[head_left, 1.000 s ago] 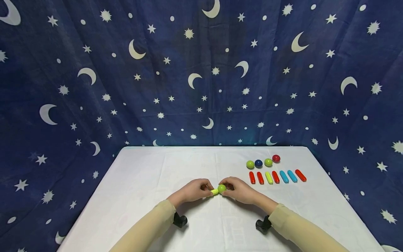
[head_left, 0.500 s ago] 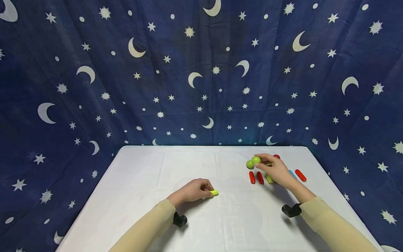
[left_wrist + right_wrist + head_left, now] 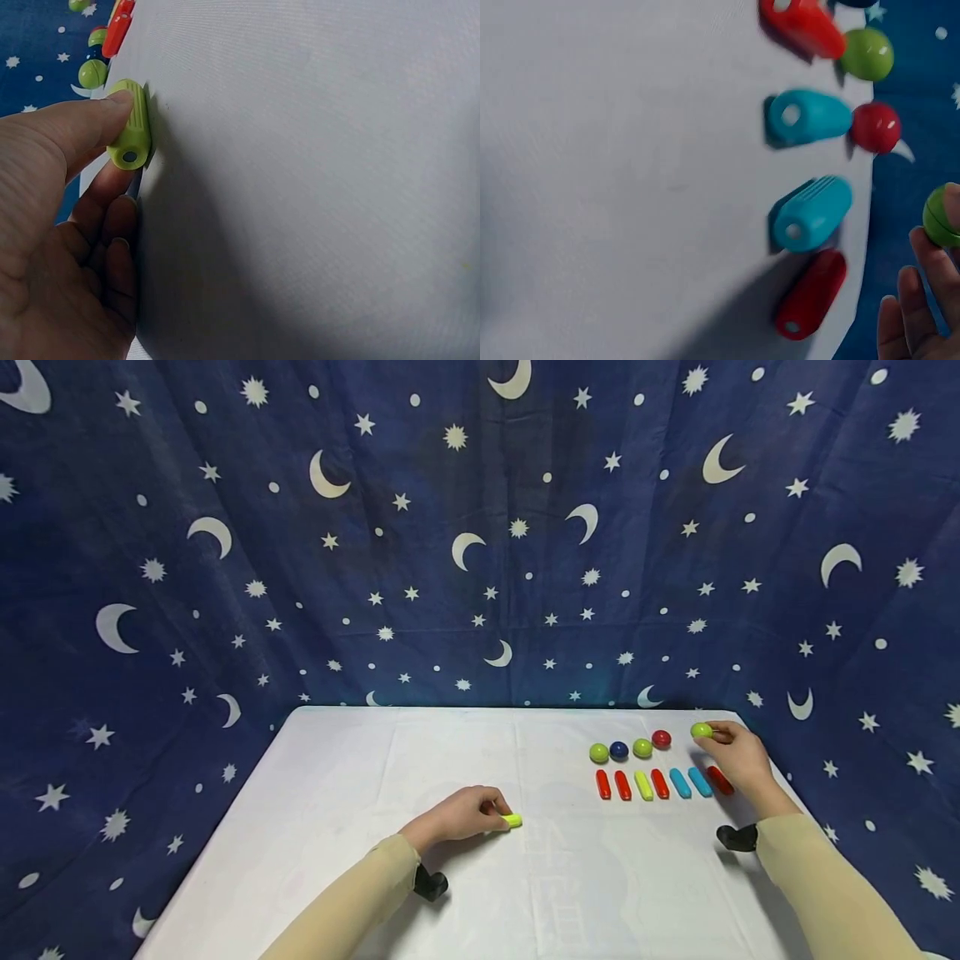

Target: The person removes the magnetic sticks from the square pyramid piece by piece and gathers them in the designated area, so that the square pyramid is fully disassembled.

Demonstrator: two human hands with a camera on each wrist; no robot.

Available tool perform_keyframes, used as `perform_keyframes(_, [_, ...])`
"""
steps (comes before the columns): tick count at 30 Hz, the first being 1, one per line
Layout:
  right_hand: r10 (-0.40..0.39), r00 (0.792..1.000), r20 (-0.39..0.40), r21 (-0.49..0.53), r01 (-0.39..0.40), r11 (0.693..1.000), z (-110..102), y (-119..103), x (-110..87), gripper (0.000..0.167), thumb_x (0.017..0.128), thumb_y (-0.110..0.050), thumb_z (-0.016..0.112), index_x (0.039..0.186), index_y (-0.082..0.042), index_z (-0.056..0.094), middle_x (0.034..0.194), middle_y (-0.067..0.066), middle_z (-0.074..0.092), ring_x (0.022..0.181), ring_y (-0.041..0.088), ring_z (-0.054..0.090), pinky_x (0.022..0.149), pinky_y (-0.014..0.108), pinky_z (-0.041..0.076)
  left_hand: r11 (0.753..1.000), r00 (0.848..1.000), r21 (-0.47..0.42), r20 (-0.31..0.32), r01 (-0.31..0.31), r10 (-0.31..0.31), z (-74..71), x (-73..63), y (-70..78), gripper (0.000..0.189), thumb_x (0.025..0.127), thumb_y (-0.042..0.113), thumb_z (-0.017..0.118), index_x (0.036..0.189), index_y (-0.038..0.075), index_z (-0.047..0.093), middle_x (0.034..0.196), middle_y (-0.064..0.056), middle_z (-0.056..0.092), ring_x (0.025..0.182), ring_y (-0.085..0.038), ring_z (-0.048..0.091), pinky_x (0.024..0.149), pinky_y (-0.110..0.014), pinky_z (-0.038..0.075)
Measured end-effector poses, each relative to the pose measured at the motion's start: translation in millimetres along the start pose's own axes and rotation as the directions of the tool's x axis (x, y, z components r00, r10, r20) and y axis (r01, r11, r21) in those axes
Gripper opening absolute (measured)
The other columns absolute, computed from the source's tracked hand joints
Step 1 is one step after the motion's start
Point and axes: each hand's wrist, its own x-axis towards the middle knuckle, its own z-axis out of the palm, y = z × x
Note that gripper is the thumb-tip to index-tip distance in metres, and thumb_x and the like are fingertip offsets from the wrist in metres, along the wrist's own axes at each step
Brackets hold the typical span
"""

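Note:
My left hand point(image 3: 459, 814) pinches a short yellow-green toy rod point(image 3: 513, 820) between thumb and fingers, low over the white table. A round socket shows in the rod's end point(image 3: 130, 157) in the left wrist view. At the table's far right, my right hand point(image 3: 738, 760) holds a glossy green ball point(image 3: 702, 731) at its fingertips; only part of this ball point(image 3: 939, 216) enters the right wrist view. Below that hand lies a dark red rod point(image 3: 721, 780), partly covered by it in the head view.
Left of the right hand, a loose row holds a green ball point(image 3: 598, 752), a blue ball point(image 3: 618, 751), another green ball point(image 3: 642, 747) and a red ball point(image 3: 661, 739). Nearer me lie several red, yellow and blue rods point(image 3: 680, 782). A starry curtain point(image 3: 480, 568) borders the table point(image 3: 360, 760).
My right hand has carried the green ball from beside the yellow-green rod, past the row of balls, to the far right. The left hand stays in place with its rod.

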Motion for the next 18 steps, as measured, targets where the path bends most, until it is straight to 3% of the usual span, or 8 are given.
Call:
perform_keyframes(5, [0.068, 0.997, 0.025, -0.062, -0.067, 0.996, 3.7, 3.5, 3.5, 0.062, 0.104, -0.032, 0.059, 0.146, 0.009, 0.039, 0.137, 0.035, 0.047, 0.116, 0.049, 0.051, 0.102, 0.061, 0.044, 1.0, 1.0, 0.004, -0.002, 0.007, -0.007, 0.4, -0.1, 0.9, 0.009, 0.094, 0.025, 0.076, 0.103, 0.022, 0.074, 0.081, 0.007, 0.065, 0.068, -0.008, 0.053, 0.065, -0.025, 0.044])
perform_keyframes(13, [0.06, 0.998, 0.037, -0.124, -0.055, 0.991, 12.8, 0.3, 5.7, 0.057, 0.102, -0.029, 0.061, 0.142, 0.009, 0.044, 0.129, 0.034, 0.051, 0.108, 0.045, 0.053, 0.093, 0.058, 0.048, 1.0, 1.0, -0.008, -0.004, 0.008, -0.008, 0.9, -0.4, 2.6, 0.01, 0.094, 0.024, 0.077, 0.103, 0.02, 0.074, 0.081, 0.006, 0.066, 0.067, -0.008, 0.054, 0.064, -0.025, 0.044])
perform_keyframes(18, [0.08, 0.996, 0.046, -0.131, -0.073, 0.989, 17.9, 2.9, 9.5, 0.056, 0.102, -0.029, 0.06, 0.143, 0.007, 0.046, 0.13, 0.034, 0.05, 0.108, 0.045, 0.052, 0.093, 0.059, 0.047, 1.0, 1.0, -0.009, -0.004, 0.007, -0.007, 0.3, -0.9, 2.8, 0.01, 0.094, 0.023, 0.077, 0.104, 0.018, 0.075, 0.081, 0.006, 0.066, 0.067, -0.007, 0.053, 0.064, -0.024, 0.043])
